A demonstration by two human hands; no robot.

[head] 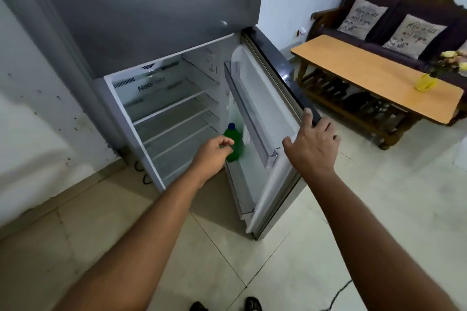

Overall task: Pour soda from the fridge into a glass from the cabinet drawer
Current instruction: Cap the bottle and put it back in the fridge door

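Below, one green soda bottle with a blue cap stands in the lower door rack of the open fridge.
Left hand curls around the bottle, partly hiding it; right hand grips the fridge door edge. Rightward, one wooden table carries a yellow vase; two cushions lean on the sofa.

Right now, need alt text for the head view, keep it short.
A person's left hand closes on a green soda bottle in the lower shelf of an open fridge door, while the right hand holds the door's edge. The fridge shelves look bare; a wooden table and sofa stand to the right.
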